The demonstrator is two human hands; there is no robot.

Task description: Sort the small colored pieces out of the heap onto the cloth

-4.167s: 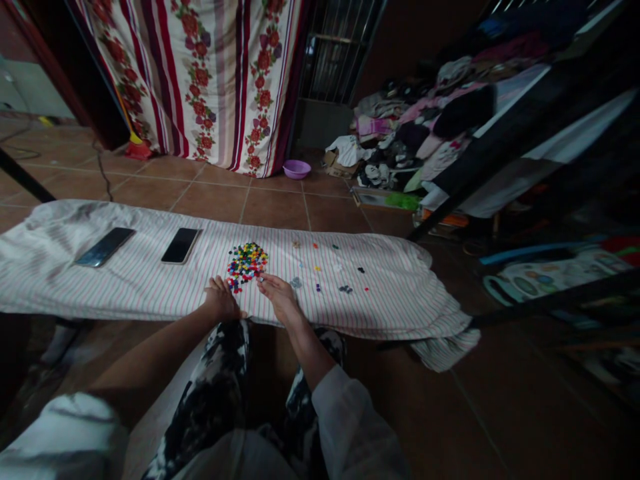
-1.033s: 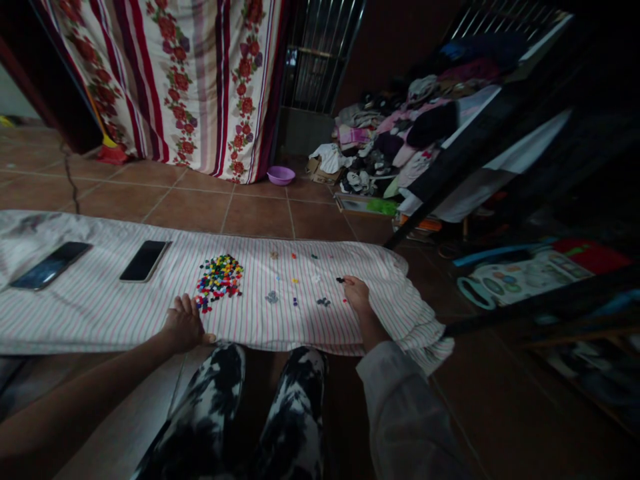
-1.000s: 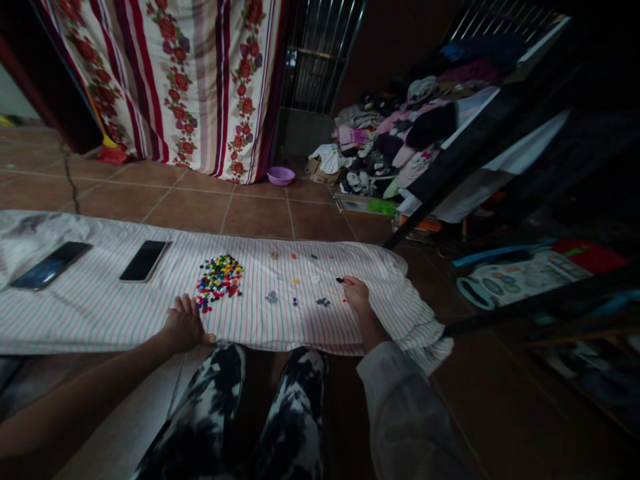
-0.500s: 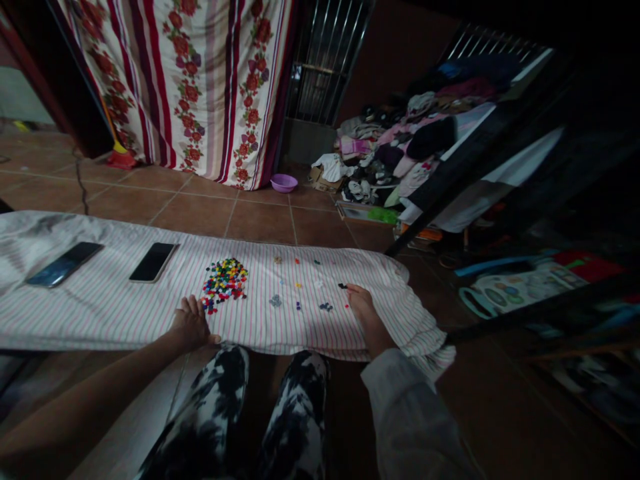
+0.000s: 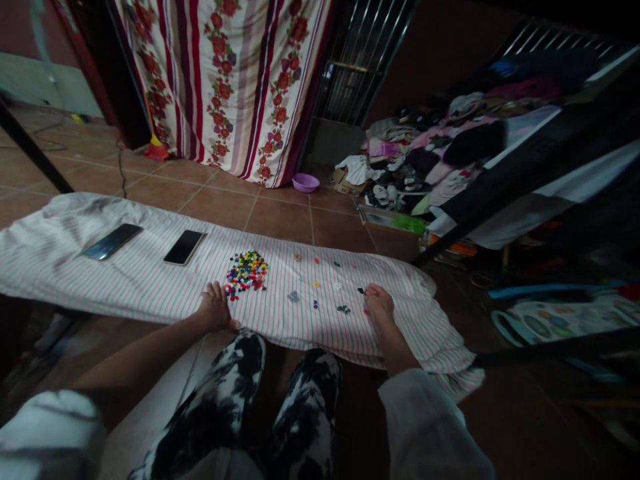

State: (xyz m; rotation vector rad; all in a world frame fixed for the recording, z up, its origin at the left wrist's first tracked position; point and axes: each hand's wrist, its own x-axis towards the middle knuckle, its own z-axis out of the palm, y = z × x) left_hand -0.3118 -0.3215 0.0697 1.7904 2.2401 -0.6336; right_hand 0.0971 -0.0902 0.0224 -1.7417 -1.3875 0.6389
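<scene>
On a striped cloth (image 5: 165, 287), a pile of small multicoloured pieces, like beads, (image 5: 249, 272) lies in front of me. My left hand (image 5: 215, 308) rests on the cloth beside the pile's near left edge, fingers spread. To the right, small groups sorted by colour lie apart: grey pieces (image 5: 293, 297), dark grey pieces (image 5: 344, 309), purple pieces (image 5: 315, 304) and yellow pieces (image 5: 317, 285) among them. My right hand (image 5: 381, 304) is just right of a few black pieces (image 5: 361, 291), fingers drawn together. Whatever they may hold is hidden. A red piece (image 5: 365, 312) lies by this hand.
Two phones, a left one (image 5: 114, 241) and a right one (image 5: 185, 247), lie on the cloth's left part. Beyond, on the tiled floor, stand a purple basin (image 5: 305, 183) and a heap of clothes (image 5: 425, 150). A dark bar (image 5: 450, 230) slants at the right.
The view has swung left, so everything sits further right in the picture. My right hand has drawn back slightly from the black pieces, toward the red piece. My left hand stays by the pile.
</scene>
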